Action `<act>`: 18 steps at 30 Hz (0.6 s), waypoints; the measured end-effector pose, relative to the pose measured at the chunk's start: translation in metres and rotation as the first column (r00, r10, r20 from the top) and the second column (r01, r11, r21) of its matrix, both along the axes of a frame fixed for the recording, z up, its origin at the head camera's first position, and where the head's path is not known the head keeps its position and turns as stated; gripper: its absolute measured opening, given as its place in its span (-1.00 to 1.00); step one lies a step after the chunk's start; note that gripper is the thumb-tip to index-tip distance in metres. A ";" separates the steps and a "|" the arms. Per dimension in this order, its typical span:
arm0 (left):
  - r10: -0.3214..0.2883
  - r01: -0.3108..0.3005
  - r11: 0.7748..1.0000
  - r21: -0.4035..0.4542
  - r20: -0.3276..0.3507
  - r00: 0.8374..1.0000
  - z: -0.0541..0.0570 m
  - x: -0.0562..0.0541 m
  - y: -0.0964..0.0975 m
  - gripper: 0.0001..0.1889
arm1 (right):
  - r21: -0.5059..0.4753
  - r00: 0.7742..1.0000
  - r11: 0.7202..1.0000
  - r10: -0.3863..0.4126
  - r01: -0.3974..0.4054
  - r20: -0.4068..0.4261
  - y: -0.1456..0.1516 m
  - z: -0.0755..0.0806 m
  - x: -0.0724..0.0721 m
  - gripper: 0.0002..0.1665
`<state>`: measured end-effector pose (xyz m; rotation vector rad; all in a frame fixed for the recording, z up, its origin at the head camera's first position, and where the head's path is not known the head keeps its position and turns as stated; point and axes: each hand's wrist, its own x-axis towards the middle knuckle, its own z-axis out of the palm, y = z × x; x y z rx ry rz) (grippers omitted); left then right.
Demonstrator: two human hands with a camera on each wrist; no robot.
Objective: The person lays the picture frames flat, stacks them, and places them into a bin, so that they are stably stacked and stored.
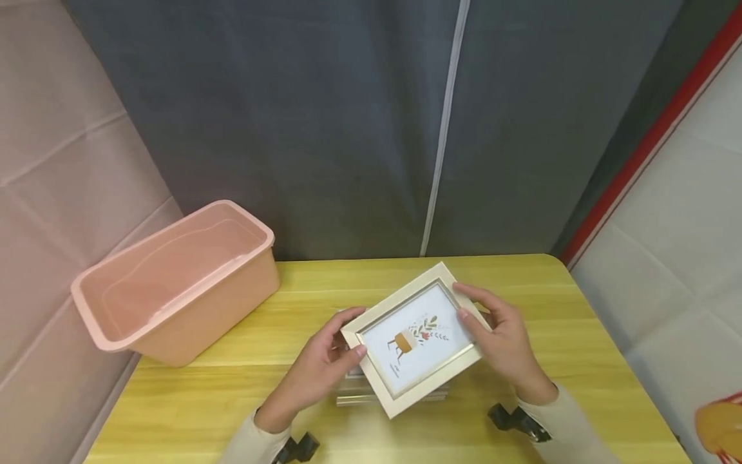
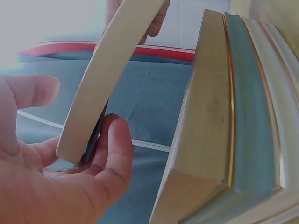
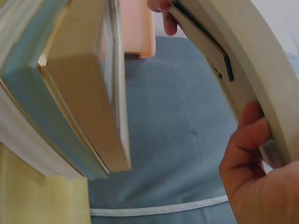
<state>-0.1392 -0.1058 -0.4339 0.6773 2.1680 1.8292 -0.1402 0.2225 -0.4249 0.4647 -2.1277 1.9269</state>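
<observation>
A cream picture frame (image 1: 387, 394) is held up at a tilt between both hands, its print of a plant in a legged pot facing upward. My left hand (image 1: 321, 361) grips its left corner, with the fingers curled under the edge in the left wrist view. At the opposite side my right hand (image 1: 504, 335) pinches the border, thumb on the front and fingers against the back. In the right wrist view, a stand leg (image 3: 212, 51) shows on the frame's back. Below lies a stack of picture frames, with a wood-toned one (image 2: 201, 102) over a blue-green one (image 2: 252, 107) and pale ones beneath.
A pink plastic tub (image 1: 232, 316) stands at the left of the wooden table (image 1: 214, 406). Behind the table hangs a dark grey curtain (image 1: 301, 129). Pale panels rise on both sides, and an orange-yellow object (image 1: 721, 426) shows at the lower right edge.
</observation>
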 end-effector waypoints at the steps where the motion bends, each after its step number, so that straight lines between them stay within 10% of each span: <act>1: -0.001 0.000 1.000 0.020 0.023 1.000 -0.001 0.001 -0.001 -0.32 | 0.001 1.000 1.000 -0.015 0.015 0.018 -0.001 -0.002 0.001 -0.51; 18: 0.132 -0.146 0.981 0.131 0.109 0.985 -0.012 0.020 -0.005 -0.17 | -0.055 0.951 0.980 -0.170 0.190 0.258 -0.037 -0.019 0.011 -0.45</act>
